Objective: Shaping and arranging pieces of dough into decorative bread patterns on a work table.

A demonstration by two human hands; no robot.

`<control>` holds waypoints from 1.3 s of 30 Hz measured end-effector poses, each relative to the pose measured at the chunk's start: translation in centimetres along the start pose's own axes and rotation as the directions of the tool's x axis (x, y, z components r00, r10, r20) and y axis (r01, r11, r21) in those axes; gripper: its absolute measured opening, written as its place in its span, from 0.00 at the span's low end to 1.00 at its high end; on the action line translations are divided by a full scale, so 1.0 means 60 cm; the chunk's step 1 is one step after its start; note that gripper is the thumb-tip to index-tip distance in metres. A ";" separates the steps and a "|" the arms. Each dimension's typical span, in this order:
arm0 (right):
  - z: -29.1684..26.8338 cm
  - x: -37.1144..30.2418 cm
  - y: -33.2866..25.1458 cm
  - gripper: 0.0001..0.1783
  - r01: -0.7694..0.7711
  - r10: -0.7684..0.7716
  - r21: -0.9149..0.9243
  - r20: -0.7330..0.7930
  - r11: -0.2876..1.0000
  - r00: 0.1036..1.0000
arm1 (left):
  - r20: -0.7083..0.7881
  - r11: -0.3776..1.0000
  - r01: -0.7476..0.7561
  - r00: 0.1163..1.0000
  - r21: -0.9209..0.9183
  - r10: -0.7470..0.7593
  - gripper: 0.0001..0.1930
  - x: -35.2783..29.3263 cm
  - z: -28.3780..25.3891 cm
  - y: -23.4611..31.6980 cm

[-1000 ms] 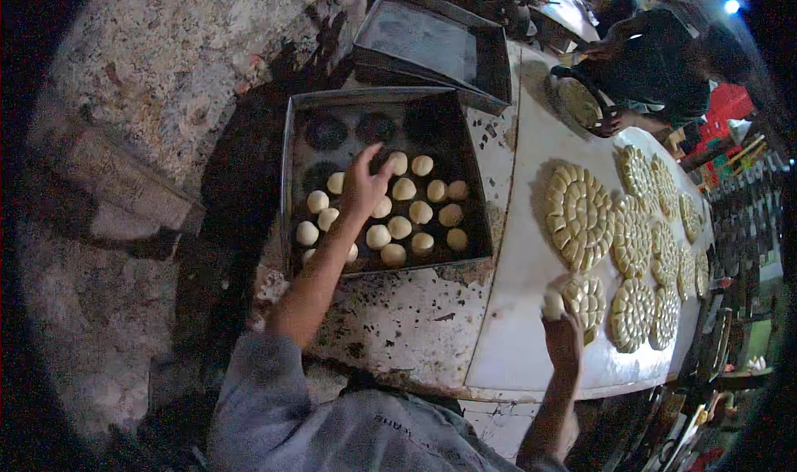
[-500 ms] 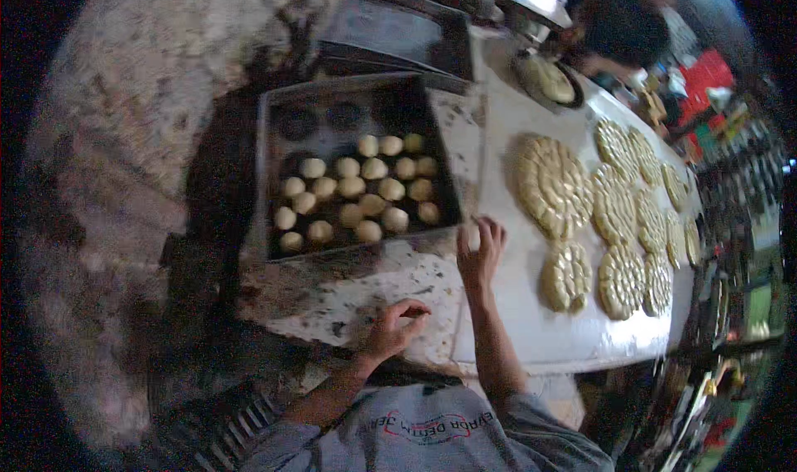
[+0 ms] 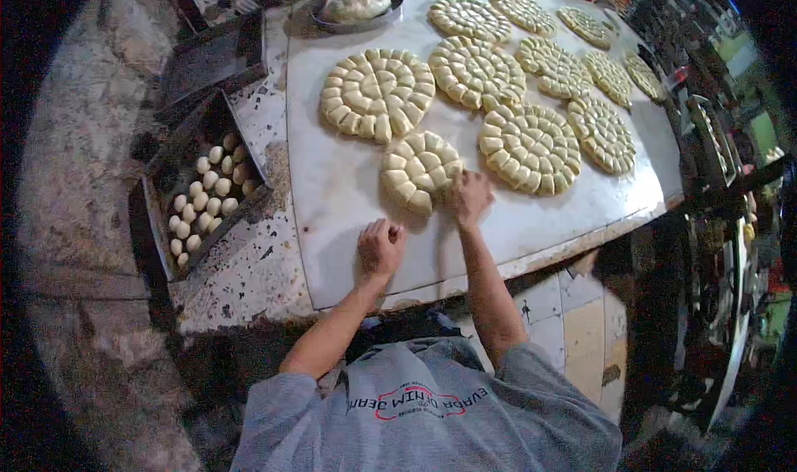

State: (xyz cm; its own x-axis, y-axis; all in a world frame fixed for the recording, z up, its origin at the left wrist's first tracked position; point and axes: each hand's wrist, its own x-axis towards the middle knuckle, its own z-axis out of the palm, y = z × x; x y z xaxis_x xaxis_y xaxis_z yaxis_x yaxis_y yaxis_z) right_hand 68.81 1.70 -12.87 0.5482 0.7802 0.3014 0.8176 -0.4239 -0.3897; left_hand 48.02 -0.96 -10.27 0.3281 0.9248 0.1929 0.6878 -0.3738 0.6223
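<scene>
A small round of cut dough pieces [image 3: 413,166] lies on the white tabletop, nearest to me among the cut rounds. At its right edge is my right hand [image 3: 471,196], fingers closed on a dough piece there; the fingers largely hide that piece. My left hand [image 3: 382,248] hovers low over the tabletop, just left of and nearer than the small round. Its fingers are curled in, and nothing shows in them. Several dough balls [image 3: 209,191] sit in a dark square baking tray [image 3: 260,191] at the left.
Several larger spiral-cut dough rounds [image 3: 378,94] spread over the white table [image 3: 332,223] toward the far right. A round pan [image 3: 398,11] with a dough mass [image 3: 357,7] stands at the far edge. Another dark tray [image 3: 212,57] lies beyond the dough-ball tray. The table's near edge curves before me.
My view has swung right, so the ball tray now sits farther left. My right hand has gone from beside the tray to the small cut round; my left hand has moved over the white tabletop.
</scene>
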 end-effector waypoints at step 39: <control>-0.110 -0.121 0.107 0.26 0.199 -0.176 -0.154 0.151 0.968 0.973 | -0.096 0.920 -0.301 0.938 0.252 0.333 0.15 -0.049 -0.120 -0.113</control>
State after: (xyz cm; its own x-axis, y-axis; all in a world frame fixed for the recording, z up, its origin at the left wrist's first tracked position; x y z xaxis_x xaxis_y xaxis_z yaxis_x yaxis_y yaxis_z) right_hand 71.23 -9.69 -11.82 0.3627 0.9029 0.2307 0.9275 -0.3258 -0.1835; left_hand 37.74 -0.66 -9.62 0.4746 0.7496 0.4614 0.6972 -0.6401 0.3227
